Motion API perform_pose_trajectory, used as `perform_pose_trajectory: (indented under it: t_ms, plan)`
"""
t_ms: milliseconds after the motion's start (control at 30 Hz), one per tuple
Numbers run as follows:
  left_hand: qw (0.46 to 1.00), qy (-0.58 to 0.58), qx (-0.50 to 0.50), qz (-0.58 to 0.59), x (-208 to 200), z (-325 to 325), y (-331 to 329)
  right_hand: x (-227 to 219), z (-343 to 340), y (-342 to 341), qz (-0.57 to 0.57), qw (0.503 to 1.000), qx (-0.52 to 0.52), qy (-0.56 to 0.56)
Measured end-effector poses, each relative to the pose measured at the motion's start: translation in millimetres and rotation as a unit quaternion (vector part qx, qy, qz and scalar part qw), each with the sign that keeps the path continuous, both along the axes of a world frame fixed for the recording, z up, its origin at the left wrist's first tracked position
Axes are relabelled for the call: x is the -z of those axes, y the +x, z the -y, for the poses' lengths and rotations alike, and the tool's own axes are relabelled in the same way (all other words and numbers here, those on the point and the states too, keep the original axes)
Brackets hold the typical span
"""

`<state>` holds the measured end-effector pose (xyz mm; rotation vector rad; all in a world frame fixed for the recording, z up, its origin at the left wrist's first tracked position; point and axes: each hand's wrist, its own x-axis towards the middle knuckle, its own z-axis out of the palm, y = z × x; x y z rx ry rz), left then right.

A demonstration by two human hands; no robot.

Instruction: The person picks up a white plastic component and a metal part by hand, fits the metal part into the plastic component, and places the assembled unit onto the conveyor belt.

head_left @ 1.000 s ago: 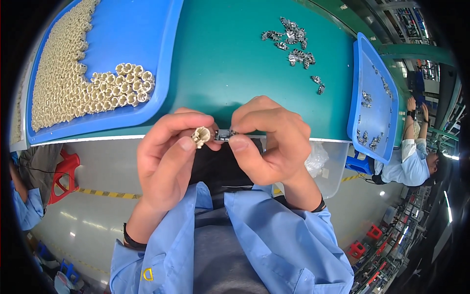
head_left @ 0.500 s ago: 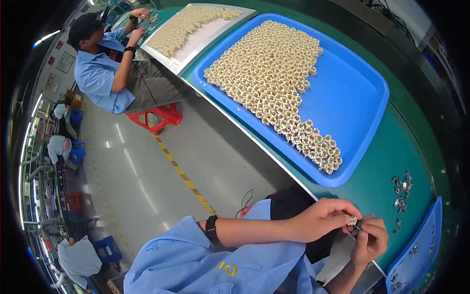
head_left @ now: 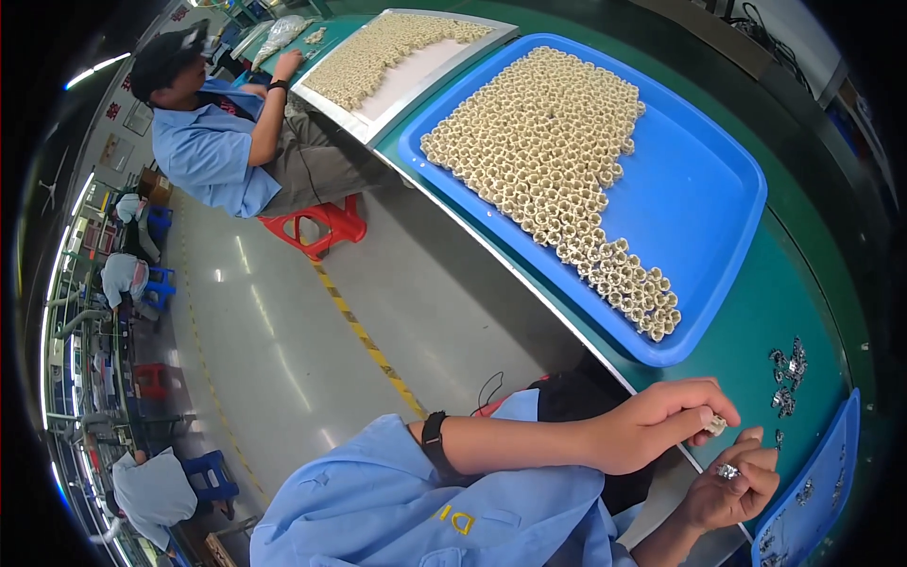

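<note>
Near the front edge of the green table, my left hand point(head_left: 647, 427) pinches a small cream-coloured ring-shaped part point(head_left: 716, 425) between thumb and fingers. Just below and to its right, my right hand point(head_left: 729, 491) is turned palm up, fingers curled around a few small shiny metal pieces point(head_left: 727, 471). The two hands are apart. Beyond them lies a blue tray point(head_left: 699, 180) holding many similar cream parts point(head_left: 543, 142), packed together over its left side and down to its near corner.
Loose metal pieces point(head_left: 786, 378) lie on the green table point(head_left: 756, 312) right of the tray. A second blue tray point(head_left: 817, 501) with metal pieces is at the right. Farther left, a co-worker point(head_left: 213, 142) sits beside a white-framed tray point(head_left: 387, 118) of cream parts.
My hands, together before, have separated, the right one opening somewhat to show metal pieces. The whole view has shifted slightly. The co-worker's hands have moved.
</note>
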<state>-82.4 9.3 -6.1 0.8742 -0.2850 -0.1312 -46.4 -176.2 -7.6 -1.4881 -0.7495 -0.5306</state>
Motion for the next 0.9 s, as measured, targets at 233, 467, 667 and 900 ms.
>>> perform_pose_trajectory:
  t_ms: [233,467,667,900]
  plan:
    - [0.998,-0.059,-0.019,-0.024,10.3,6.6,-2.8,-5.6,-19.5,0.9,0.017,1.000,-0.005,0.012]
    - [0.995,-0.094,-0.023,-0.034,6.6,14.9,-3.3,-9.1,-27.1,-1.8,-0.008,0.999,-0.018,0.034]
    - [0.994,-0.059,-0.091,-0.002,8.0,-3.0,0.6,-22.5,-45.4,9.0,0.047,0.998,0.036,0.012]
    - [0.987,-0.092,-0.127,0.032,14.6,-15.5,6.6,-22.1,-54.2,17.5,0.084,0.993,-0.053,-0.058]
